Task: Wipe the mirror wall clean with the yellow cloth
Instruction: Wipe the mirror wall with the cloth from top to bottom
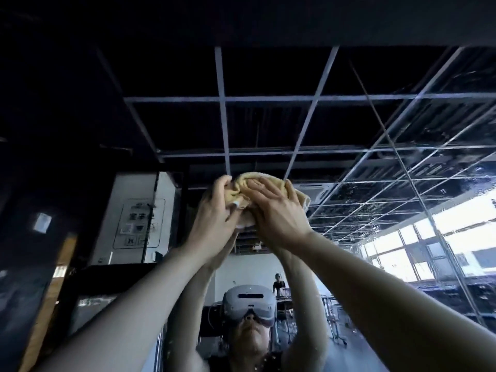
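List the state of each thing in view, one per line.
mirror wall: streaky on its right side.
yellow cloth: bunched, pressed against the mirror wall.
left hand: grips the cloth's left edge.
right hand: fingers spread, pressing the cloth.

2 bare arms reach up from 7 and 5 o'clock, meeting at centre. The left hand (pixel 214 218) grips a crumpled yellow terry cloth (pixel 242 187); the right hand (pixel 279 213) presses it with spread fingers.
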